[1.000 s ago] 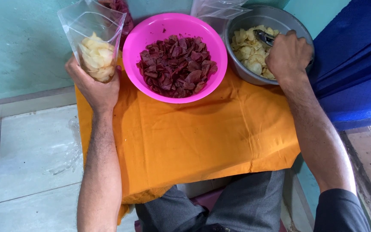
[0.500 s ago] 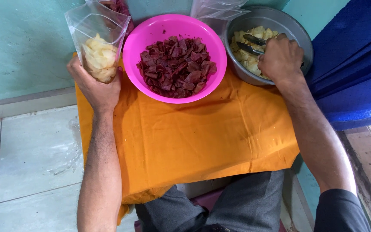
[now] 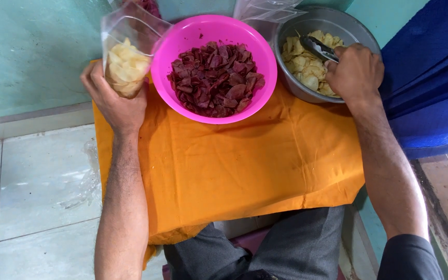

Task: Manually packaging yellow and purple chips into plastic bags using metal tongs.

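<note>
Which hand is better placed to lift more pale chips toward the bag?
Probably the right hand: it grips the tongs inside the metal bowl, while the left hand holds the bag.

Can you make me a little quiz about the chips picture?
1. True or false: the left hand holds a clear bag of pale chips.
2. What tool is in the right hand? A spoon, B tongs, C fork.
3. Fill in: the dark red chips sit in a ____ bowl.

Key: 1 true. 2 B; they reach into the metal bowl. 3 pink.
</note>
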